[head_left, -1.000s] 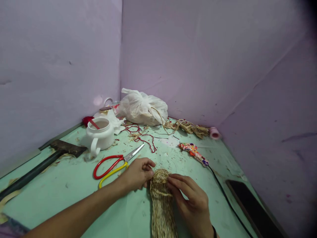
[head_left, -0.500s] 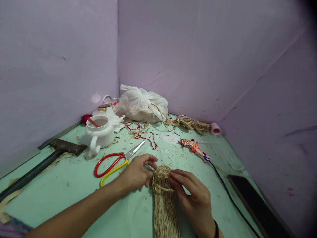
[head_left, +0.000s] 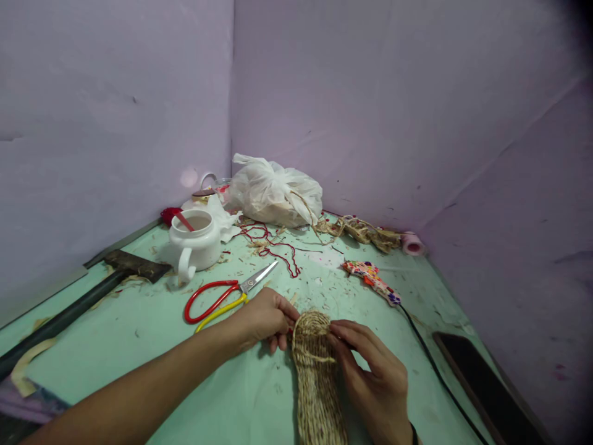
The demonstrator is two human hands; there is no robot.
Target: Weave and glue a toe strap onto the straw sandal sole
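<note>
A long woven straw piece (head_left: 319, 383) with a rounded far end lies in front of me, shaped like a slipper sole. A pale strand crosses it below the rounded end. My left hand (head_left: 271, 318) is closed at its upper left edge, thumb and fingers pinching the rim. Something small and red shows by those fingertips, too small to name. On the opposite edge my right hand (head_left: 370, 371) pinches the straw between thumb and fingers. Scissors (head_left: 231, 296) with one red and one yellow handle lie just beyond my left wrist, blades pointing away.
To the left are a hammer (head_left: 134, 266) and a white pot (head_left: 197, 244) with a red stick in it. A tied plastic bag (head_left: 278, 191) and red thread (head_left: 291, 253) lie farther back. On the right are a glue gun wrapped in patterned cloth (head_left: 373, 283), its cord and a phone (head_left: 482, 383).
The view has shifted slightly, moving things rightward. My left fingers have drawn together onto the straw piece's edge. The right hand keeps its pinch.
</note>
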